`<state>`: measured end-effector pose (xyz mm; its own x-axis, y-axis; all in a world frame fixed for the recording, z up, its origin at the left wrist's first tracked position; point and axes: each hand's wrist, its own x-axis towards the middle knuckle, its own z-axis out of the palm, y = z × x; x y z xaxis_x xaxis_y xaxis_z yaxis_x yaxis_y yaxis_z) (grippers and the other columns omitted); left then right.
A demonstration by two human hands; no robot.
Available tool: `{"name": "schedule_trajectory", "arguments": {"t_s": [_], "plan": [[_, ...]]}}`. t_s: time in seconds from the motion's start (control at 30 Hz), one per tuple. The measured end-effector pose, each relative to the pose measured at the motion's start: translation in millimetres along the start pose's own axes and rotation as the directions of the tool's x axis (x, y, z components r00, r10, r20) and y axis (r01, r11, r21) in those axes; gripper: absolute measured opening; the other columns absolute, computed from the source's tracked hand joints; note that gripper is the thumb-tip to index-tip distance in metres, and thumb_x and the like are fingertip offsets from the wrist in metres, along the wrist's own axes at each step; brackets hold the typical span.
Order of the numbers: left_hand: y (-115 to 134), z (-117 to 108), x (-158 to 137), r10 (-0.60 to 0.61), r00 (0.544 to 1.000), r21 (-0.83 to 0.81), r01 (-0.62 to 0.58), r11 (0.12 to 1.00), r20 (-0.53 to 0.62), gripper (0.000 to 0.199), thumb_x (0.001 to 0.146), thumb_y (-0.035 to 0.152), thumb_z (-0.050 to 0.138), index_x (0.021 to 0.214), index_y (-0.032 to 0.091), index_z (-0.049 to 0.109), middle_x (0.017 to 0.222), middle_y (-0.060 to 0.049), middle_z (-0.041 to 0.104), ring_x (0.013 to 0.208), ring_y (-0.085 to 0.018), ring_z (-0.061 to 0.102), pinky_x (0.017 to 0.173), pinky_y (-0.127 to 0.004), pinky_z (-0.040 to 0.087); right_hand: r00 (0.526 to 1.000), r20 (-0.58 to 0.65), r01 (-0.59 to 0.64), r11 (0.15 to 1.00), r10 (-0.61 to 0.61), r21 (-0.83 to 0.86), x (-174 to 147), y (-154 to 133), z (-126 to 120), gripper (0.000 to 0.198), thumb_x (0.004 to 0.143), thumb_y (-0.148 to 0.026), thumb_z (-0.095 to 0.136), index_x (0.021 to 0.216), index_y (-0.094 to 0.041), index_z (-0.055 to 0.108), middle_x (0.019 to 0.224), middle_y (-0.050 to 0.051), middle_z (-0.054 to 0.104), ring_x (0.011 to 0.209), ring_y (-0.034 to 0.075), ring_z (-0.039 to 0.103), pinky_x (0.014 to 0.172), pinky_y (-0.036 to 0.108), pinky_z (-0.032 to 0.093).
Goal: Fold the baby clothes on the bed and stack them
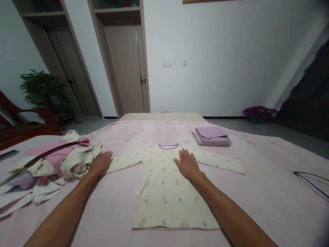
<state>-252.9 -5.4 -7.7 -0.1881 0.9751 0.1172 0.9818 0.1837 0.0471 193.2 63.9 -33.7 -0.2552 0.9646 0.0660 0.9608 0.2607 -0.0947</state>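
Observation:
A cream long-sleeved child's top with small printed motifs and a purple neckband lies spread flat, sleeves stretched out to both sides. My right hand rests flat on its upper chest, palm down and fingers apart. Over at the end of the left sleeve, my left hand lies palm down with fingers extended, touching the cuff. It covers the sleeve's tip. A white care label sticks out from the top's left side seam.
Beside my left hand sits a heap of crumpled clothes. Folded purple and grey clothes are stacked at the back right of the pink cloth. A phone lies far left, and a black cord far right.

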Motion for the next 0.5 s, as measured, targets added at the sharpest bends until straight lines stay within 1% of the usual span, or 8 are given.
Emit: {"name": "schedule_trajectory", "arguments": {"t_s": [0.07, 0.13, 0.2, 0.27, 0.3, 0.37, 0.43, 0.5], "plan": [[-19, -4, -2, -0.025, 1.0, 0.014, 0.025, 1.0, 0.01, 0.041, 0.092, 0.019, 0.033, 0.119, 0.014, 0.062, 0.133, -0.013, 0.065, 0.129, -0.023, 0.054, 0.11, -0.033, 0.039, 1.0, -0.013, 0.004, 1.0, -0.004, -0.001, 0, 0, 2, 0.074, 0.101, -0.055, 0.021, 0.157, -0.007, 0.025, 0.164, 0.017, 0.018, 0.153, 0.028, 0.01, 0.121, 0.049, 0.005], [-26, -7, -1, -0.046, 0.999, 0.024, 0.046, 0.999, 0.013, 0.038, 0.092, 0.023, 0.034, 0.114, 0.014, 0.064, 0.128, -0.014, 0.067, 0.126, -0.024, 0.057, 0.108, -0.033, 0.04, 0.999, -0.031, 0.008, 1.0, -0.008, -0.001, 0, 1, 3, 0.073, 0.101, -0.054, 0.022, 0.156, -0.006, 0.026, 0.164, 0.017, 0.019, 0.153, 0.029, 0.011, 0.121, 0.049, 0.005], [-23, -8, 3, -0.075, 0.997, 0.03, 0.074, 0.997, 0.01, 0.038, 0.093, 0.027, 0.035, 0.111, 0.012, 0.066, 0.123, -0.017, 0.068, 0.121, -0.028, 0.06, 0.105, -0.038, 0.043, 0.999, -0.039, 0.007, 1.0, -0.008, -0.001, 0, 1, 3, 0.073, 0.101, -0.054, 0.022, 0.156, -0.006, 0.027, 0.164, 0.018, 0.02, 0.152, 0.029, 0.012, 0.121, 0.049, 0.005], [-10, -9, 8, -0.112, 0.994, 0.031, 0.112, 0.993, 0.005, 0.041, 0.093, 0.028, 0.035, 0.109, 0.008, 0.067, 0.117, -0.022, 0.069, 0.114, -0.033, 0.064, 0.1, -0.045, 0.047, 0.999, -0.038, 0.006, 1.0, -0.006, 0.003, -1, 1, 3, 0.073, 0.101, -0.055, 0.023, 0.156, -0.007, 0.028, 0.164, 0.018, 0.02, 0.152, 0.029, 0.012, 0.121, 0.049, 0.005], [1, -9, 11, -0.12, 0.993, 0.027, 0.12, 0.992, 0.0, 0.043, 0.093, 0.028, 0.034, 0.11, 0.006, 0.067, 0.116, -0.024, 0.068, 0.113, -0.035, 0.064, 0.098, -0.048, 0.047, 0.999, -0.033, 0.004, 1.0, -0.004, 0.007, -2, 0, 2, 0.073, 0.101, -0.055, 0.023, 0.156, -0.007, 0.028, 0.164, 0.018, 0.02, 0.152, 0.029, 0.012, 0.121, 0.049, 0.005], [32, -8, 14, -0.089, 0.996, 0.007, 0.09, 0.996, -0.014, 0.046, 0.095, 0.027, 0.031, 0.119, 0.005, 0.064, 0.125, -0.025, 0.065, 0.12, -0.036, 0.061, 0.101, -0.05, 0.045, 1.0, -0.027, -0.002, 1.0, 0.002, 0.017, -3, -1, 0, 0.074, 0.101, -0.056, 0.022, 0.156, -0.008, 0.027, 0.164, 0.017, 0.019, 0.153, 0.028, 0.012, 0.121, 0.048, 0.005], [77, -4, 12, 0.006, 1.0, -0.026, -0.006, 1.0, -0.025, 0.049, 0.098, 0.028, 0.029, 0.133, 0.008, 0.057, 0.141, -0.02, 0.057, 0.134, -0.03, 0.05, 0.111, -0.044, 0.038, 1.0, -0.025, -0.009, 1.0, 0.01, 0.024, -4, -2, -1, 0.073, 0.101, -0.056, 0.022, 0.157, -0.008, 0.027, 0.164, 0.017, 0.019, 0.153, 0.028, 0.011, 0.121, 0.048, 0.005], [129, 5, 4, 0.109, 0.994, -0.063, -0.109, 0.992, -0.016, 0.052, 0.101, 0.034, 0.027, 0.141, 0.01, 0.052, 0.148, -0.015, 0.052, 0.139, -0.025, 0.046, 0.115, -0.037, 0.034, 1.0, -0.024, -0.01, 1.0, 0.011, 0.027, -4, -2, -3, 0.073, 0.101, -0.055, 0.022, 0.157, -0.008, 0.027, 0.164, 0.017, 0.019, 0.153, 0.028, 0.011, 0.121, 0.048, 0.004]]}}
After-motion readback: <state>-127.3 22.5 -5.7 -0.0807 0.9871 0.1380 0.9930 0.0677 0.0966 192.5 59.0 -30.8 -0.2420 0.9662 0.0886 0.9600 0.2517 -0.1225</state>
